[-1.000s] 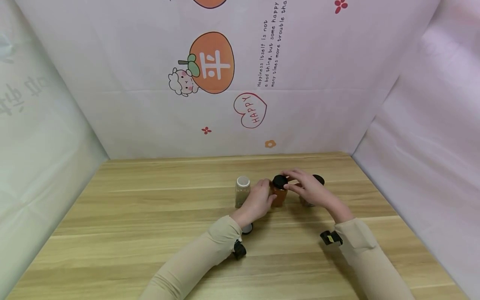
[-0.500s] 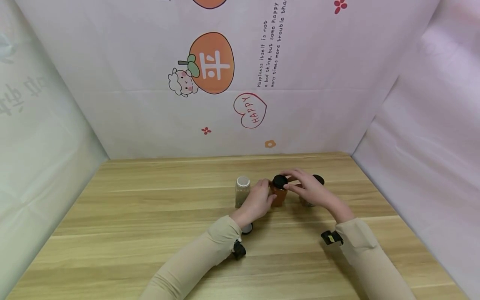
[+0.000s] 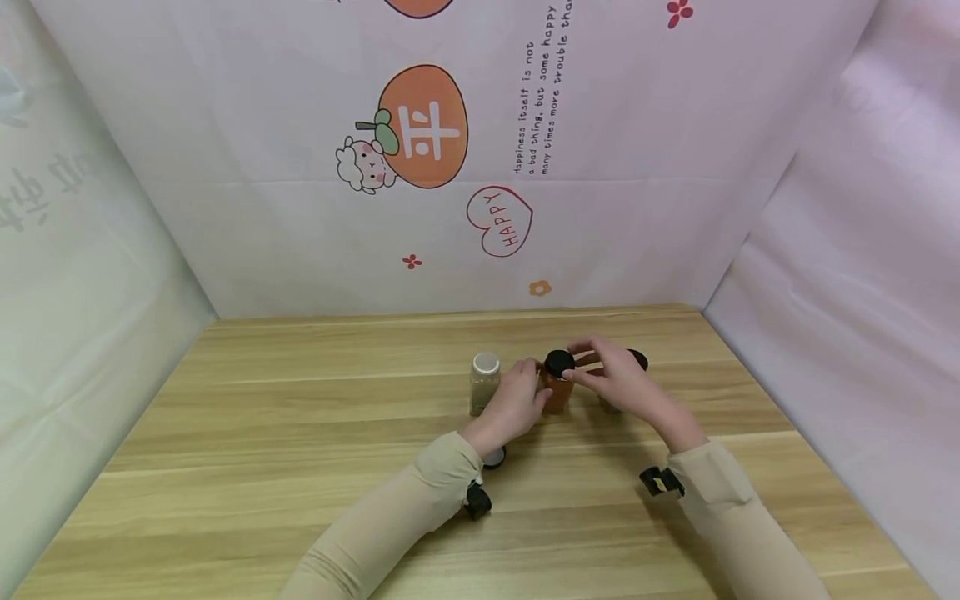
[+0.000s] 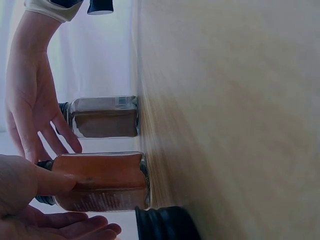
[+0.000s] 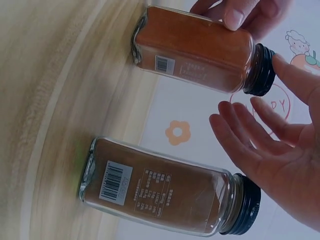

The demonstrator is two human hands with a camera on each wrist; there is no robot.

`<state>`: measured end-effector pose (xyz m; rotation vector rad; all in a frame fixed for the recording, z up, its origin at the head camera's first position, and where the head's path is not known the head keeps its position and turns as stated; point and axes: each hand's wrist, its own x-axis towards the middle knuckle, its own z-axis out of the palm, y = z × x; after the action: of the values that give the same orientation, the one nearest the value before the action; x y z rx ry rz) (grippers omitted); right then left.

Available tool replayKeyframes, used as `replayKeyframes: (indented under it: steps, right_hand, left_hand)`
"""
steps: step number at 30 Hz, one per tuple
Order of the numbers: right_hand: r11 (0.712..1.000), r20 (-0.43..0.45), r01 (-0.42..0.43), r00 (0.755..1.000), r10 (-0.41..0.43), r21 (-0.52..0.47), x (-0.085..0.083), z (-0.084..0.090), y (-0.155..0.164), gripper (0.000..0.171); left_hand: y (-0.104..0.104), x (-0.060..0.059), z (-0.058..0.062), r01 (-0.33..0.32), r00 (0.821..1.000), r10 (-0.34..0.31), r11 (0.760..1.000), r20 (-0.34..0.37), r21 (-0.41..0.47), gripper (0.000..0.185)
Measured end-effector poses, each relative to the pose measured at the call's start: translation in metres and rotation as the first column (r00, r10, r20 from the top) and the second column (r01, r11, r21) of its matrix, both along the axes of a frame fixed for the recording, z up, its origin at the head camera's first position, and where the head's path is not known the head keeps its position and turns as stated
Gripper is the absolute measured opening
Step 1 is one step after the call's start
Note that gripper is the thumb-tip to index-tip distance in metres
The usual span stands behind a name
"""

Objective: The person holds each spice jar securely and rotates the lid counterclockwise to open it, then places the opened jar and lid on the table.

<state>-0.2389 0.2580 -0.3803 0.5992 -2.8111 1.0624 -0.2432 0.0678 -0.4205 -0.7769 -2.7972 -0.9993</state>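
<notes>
An orange-powder spice jar (image 3: 557, 397) with a black cap (image 3: 558, 362) stands mid-table. My left hand (image 3: 522, 395) grips its body, with the thumb (image 4: 55, 182) on one side and the fingers (image 5: 235, 12) on the other. My right hand (image 3: 606, 375) is at the cap with straight, spread fingers (image 5: 250, 135); one fingertip sits by the cap's rim. Just behind that hand stands a brown-powder jar (image 5: 160, 192), black-capped and upright.
A pale jar (image 3: 485, 385) with a silver lid stands left of my left hand. A small round lid (image 3: 495, 457) lies on the wooden table (image 3: 300, 433) under my left wrist. Printed sheets wall the table at the back and both sides.
My right hand has edged slightly left at the cap. The left hand and the jars have not moved.
</notes>
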Motion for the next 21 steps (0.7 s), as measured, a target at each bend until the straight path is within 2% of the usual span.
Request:
replayKeyframes:
  steps: [8, 21]
  right_hand:
    - [1.0, -0.031, 0.023, 0.999, -0.023, 0.009, 0.0011, -0.0006, -0.002, 0.041]
    - [1.0, -0.044, 0.023, 0.999, -0.022, 0.019, 0.0012, 0.0011, -0.0018, 0.039]
  left_hand:
    - [-0.0005, 0.0008, -0.0002, -0.001, 1.0, 0.001, 1.0, -0.015, -0.002, 0.035]
    - [-0.0015, -0.0014, -0.0017, 0.016, 1.0, -0.016, 1.0, -0.006, 0.004, 0.036]
